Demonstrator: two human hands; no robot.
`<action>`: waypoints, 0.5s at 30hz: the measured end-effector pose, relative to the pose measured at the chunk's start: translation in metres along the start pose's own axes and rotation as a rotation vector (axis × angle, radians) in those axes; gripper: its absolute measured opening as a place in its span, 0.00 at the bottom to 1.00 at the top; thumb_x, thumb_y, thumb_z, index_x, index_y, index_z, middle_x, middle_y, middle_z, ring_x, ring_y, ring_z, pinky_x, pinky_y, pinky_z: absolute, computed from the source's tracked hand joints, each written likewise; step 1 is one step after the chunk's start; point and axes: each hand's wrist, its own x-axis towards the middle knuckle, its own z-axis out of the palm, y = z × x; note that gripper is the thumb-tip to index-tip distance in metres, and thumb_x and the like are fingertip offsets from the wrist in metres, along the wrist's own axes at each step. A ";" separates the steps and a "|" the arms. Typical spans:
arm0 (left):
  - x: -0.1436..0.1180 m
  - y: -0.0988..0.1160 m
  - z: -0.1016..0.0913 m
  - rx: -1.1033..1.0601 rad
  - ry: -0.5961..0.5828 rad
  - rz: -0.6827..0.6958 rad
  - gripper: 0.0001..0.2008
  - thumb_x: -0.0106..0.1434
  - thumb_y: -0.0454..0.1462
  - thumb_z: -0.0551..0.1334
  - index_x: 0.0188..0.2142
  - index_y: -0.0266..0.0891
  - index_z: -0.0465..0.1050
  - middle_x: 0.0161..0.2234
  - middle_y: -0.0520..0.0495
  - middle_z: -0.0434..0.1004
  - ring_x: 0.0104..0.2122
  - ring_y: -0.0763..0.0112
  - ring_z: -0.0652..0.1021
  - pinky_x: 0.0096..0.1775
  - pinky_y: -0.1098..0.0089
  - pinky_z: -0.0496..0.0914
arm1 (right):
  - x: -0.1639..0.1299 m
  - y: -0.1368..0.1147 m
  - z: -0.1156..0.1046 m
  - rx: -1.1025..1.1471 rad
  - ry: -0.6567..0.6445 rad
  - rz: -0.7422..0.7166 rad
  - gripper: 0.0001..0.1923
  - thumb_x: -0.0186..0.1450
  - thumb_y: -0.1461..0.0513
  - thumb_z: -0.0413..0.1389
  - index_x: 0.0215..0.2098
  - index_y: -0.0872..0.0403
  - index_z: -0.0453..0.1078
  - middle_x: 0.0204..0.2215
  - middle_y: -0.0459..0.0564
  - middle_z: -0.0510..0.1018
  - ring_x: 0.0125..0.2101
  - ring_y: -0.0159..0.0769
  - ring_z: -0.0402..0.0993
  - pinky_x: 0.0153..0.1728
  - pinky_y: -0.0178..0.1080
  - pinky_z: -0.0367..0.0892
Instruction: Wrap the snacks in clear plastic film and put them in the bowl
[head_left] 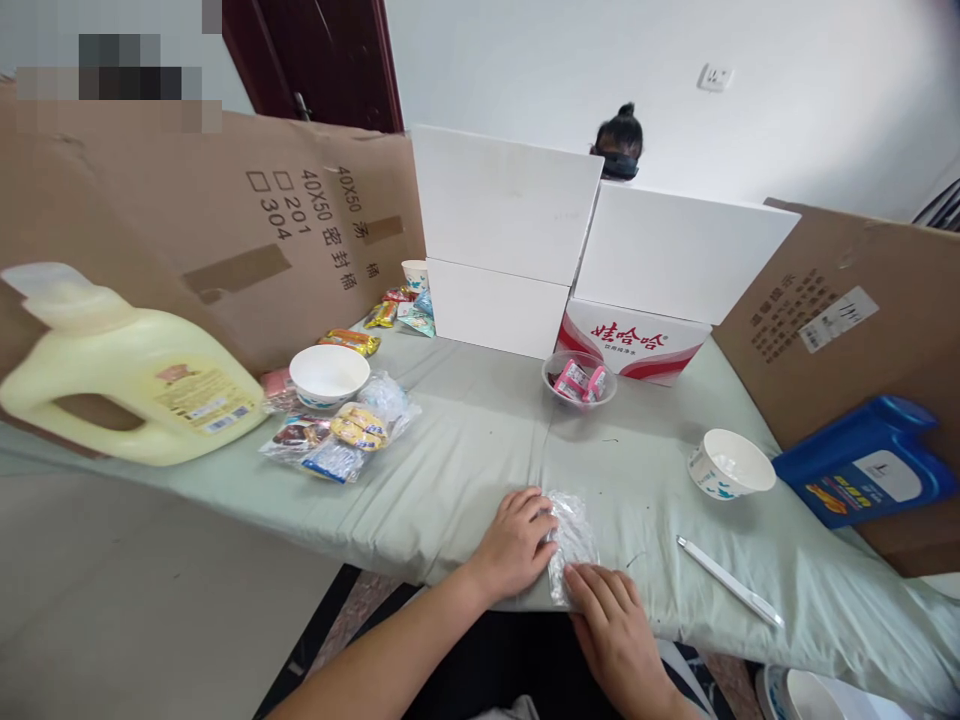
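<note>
**Clear bag under two hands**

Clear plastic bag [570, 545] lies flat on the near edge of the counter [465, 450], right in front of the person. It is long and thin, and its long side runs from far to near (a bit tilted). The left hand [517, 545] sits on the left side of the bag, with its fingers bent onto the bag's far end. The right hand [611, 620] sits at the near end, with its fingers spread flat and the tips pressing on the bag. Neither hand is closed around it; both just press down on it. So the bag lies between the two hands, touching both, and both are about as near to it.

To the right lies a white pen [731, 582], near the bag but not touching. Farther right stands a paper cup [729, 463], beside a blue jug [862, 475]. Far to the left lies a yellow jug [120, 380] on its side, next to a white bowl [328, 375] and a pile of snack packs [341, 435]. In the far middle, a small clear bowl [579, 380] holds pink packs.
</note>
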 end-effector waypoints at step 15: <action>-0.004 -0.006 0.001 -0.095 0.007 0.011 0.37 0.58 0.26 0.52 0.66 0.42 0.44 0.53 0.41 0.69 0.56 0.58 0.66 0.56 0.47 0.61 | 0.085 0.042 -0.010 0.102 -0.318 0.034 0.17 0.65 0.70 0.45 0.45 0.48 0.69 0.31 0.45 0.76 0.29 0.31 0.73 0.28 0.32 0.59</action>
